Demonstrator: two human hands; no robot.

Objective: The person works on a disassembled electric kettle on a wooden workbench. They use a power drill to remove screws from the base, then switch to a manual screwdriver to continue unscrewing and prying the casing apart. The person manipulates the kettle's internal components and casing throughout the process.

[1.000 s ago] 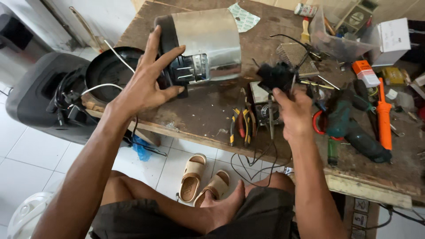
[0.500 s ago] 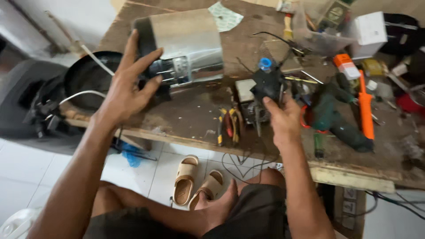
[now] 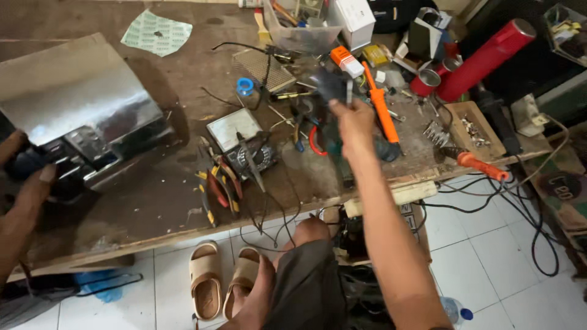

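Head view looks down on a cluttered wooden table. Right hand is raised over the table's middle, fingers closed around a small dark part that is blurred. Left hand rests at the table's left edge, fingers loosely curled against the dark end of a shiny metal housing. Pliers lie near the front edge beside a meter.

A worn wooden workbench stands on a white tiled floor.
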